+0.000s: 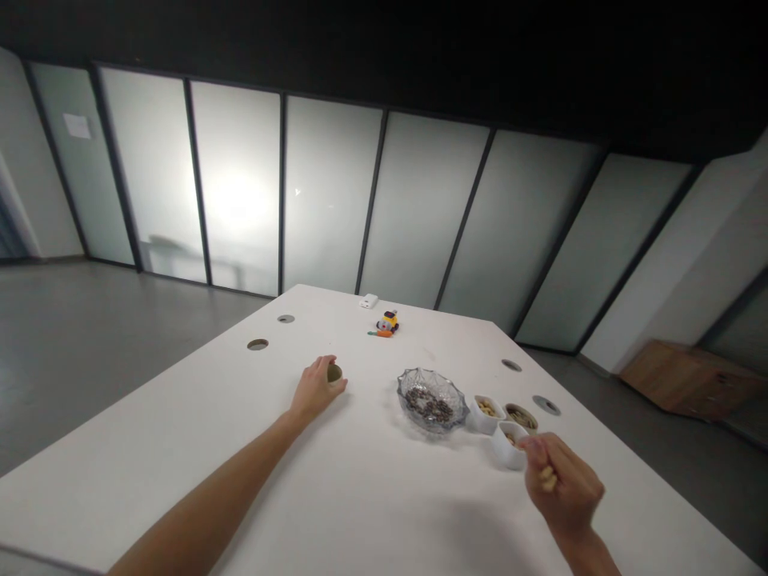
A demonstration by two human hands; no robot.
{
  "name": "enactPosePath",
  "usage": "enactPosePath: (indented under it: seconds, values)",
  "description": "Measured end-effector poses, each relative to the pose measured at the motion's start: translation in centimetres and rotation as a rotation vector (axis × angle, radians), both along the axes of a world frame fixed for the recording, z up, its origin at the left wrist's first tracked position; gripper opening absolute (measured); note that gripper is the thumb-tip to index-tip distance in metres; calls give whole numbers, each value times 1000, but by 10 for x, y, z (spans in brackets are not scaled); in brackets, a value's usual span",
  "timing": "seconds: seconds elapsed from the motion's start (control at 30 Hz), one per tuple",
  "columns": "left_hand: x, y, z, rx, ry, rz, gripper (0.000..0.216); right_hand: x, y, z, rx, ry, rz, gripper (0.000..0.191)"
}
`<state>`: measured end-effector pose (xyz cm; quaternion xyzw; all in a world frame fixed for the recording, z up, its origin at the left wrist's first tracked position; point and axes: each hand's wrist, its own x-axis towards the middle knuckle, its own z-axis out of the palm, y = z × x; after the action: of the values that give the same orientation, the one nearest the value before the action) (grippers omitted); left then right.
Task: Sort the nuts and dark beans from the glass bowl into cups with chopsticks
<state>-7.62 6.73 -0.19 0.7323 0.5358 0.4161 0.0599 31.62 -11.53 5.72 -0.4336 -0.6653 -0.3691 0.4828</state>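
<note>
My left hand [317,386] is closed around a small olive-green cup [334,373] on the left half of the white table. Its fingers wrap the rim, and the inside is mostly hidden. Closer to me on the right, my right hand [564,484] makes a fist with tan nuts [548,478] showing between its fingers. Just beyond that fist stands a white bowl [509,454] with tan nuts in it, partly covered by my fingers. Another white bowl [485,424] holds yellowish nuts. Beside them, an olive-brown bowl [521,408] contains greyish pieces like seeds.
A clear scalloped glass bowl [403,400] with dark brown beans stands mid-table. Farther back are a yellow toy vehicle [389,322], an orange carrot-shaped item [382,334] and a white box [369,301]. Round holes [258,345] pierce the tabletop near its sides.
</note>
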Motion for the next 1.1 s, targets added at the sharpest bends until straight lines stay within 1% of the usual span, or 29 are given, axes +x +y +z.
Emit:
enactPosePath:
  seconds: [0.1,0.2,0.23,0.3,0.37,0.4,0.47,0.53,0.6,0.7,0.77,0.8,0.87,0.93,1.03,1.1]
  values:
    - [14,-6,-1,-14,45,-66,43,-20,7,25,-23,247,215,43]
    - [29,-14,1,-21,102,-142,38,-43,26,55,-146,529,413,51]
    - [34,-17,2,-20,115,-157,36,-50,35,64,-178,627,458,53]
    - [44,-24,4,-25,133,-194,33,-62,58,77,-276,742,515,58]
    - [54,-31,5,-28,140,-230,30,-72,83,81,-417,812,540,65]
    - [58,-34,5,-29,141,-250,29,-75,94,79,-500,840,549,70]
    - [67,-39,4,-29,134,-288,29,-78,112,69,-628,893,523,77]
    - [73,-43,2,-33,130,-325,31,-76,121,54,-671,908,451,80]
    - [77,-45,0,-34,126,-365,31,-70,119,36,-635,880,356,81]
    - [76,-46,0,-51,111,-440,33,-56,104,11,-526,833,242,78]
    - [72,-45,1,-78,86,-501,35,-50,93,-1,-518,874,221,75]
    - [69,-44,2,-92,66,-528,36,-48,88,-6,-533,913,235,74]
    - [63,-43,3,-121,25,-562,43,-47,82,-11,-544,976,279,73]
    - [56,-43,4,-153,-7,-566,50,-49,79,-11,-523,958,289,70]
    - [50,-44,2,-202,-14,-560,57,-55,77,-8,-476,818,259,62]
    - [48,-44,1,-207,-14,-551,59,-58,75,-5,-445,699,233,58]
